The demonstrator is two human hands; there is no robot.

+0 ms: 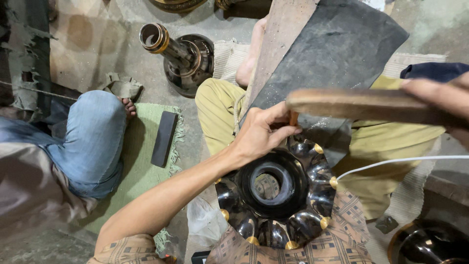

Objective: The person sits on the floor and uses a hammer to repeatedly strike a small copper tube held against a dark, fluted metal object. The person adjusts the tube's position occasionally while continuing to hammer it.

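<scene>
A glossy black, scalloped metal vessel base with small brass-coloured tips around its rim [276, 195] rests on my lap, its round central opening facing up, against my checked brown cloth [337, 244]. My left hand [261, 132] sits at the vessel's upper edge, the grip pinching a thin orange-brown tool [293, 118] between thumb and fingers, its tip against the black metal. My right hand [439, 98], at the right edge of the view, is closed around a long brown wooden stick [361, 105] held level just above the left hand. A white cord [405, 161] runs from the vessel's right side toward the right edge. Beyond the vessel, a dark grey slab [337, 54] leans over olive-yellow trousers [215, 107] of a person sitting opposite. On the concrete floor [97, 39] farther out lies a dark metal vase with a brass-rimmed mouth [181, 54], tipped on its side. To the left, another person's knee in blue jeans [93, 142] rests on a green mat [146, 161], beside a black rectangular block [163, 138].
</scene>
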